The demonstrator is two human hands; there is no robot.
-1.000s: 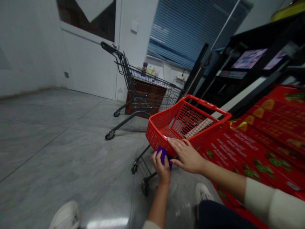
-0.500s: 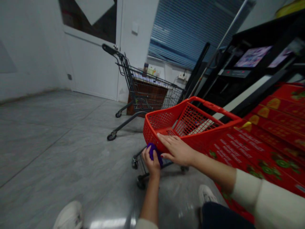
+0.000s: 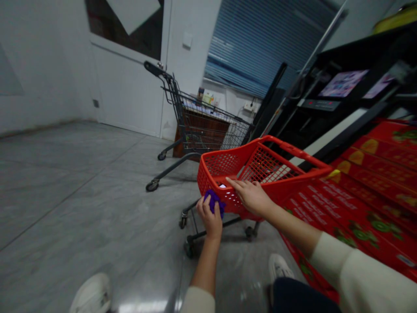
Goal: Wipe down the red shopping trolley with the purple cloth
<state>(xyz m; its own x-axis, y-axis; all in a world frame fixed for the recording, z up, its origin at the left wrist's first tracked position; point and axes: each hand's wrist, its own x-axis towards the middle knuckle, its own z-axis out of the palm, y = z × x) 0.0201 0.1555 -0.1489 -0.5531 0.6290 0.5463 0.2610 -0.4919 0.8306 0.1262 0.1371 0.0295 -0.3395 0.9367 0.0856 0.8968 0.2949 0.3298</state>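
My left hand [image 3: 210,217] is closed round a crumpled purple cloth [image 3: 214,203], which it presses against the outer side of a red plastic shopping cart [image 3: 234,201]. My right hand [image 3: 251,198] lies over the cart's near rim with its fingers stretched out and nothing visible in it. The red basket stands on a dark wheeled frame [image 3: 202,234], and its far walls are perforated like a grid.
Behind stands a grey wire shopping cart [image 3: 215,126], before a brown wooden cabinet [image 3: 203,130]. Red cartons [image 3: 358,204] are stacked on the right, below a treadmill-like machine with a screen [image 3: 343,83]. A white door [image 3: 127,91] is at the back left.
My right hand has slid a little to the right along the rim. My left hand and the purple cloth have shifted slightly up and right across the basket's side.
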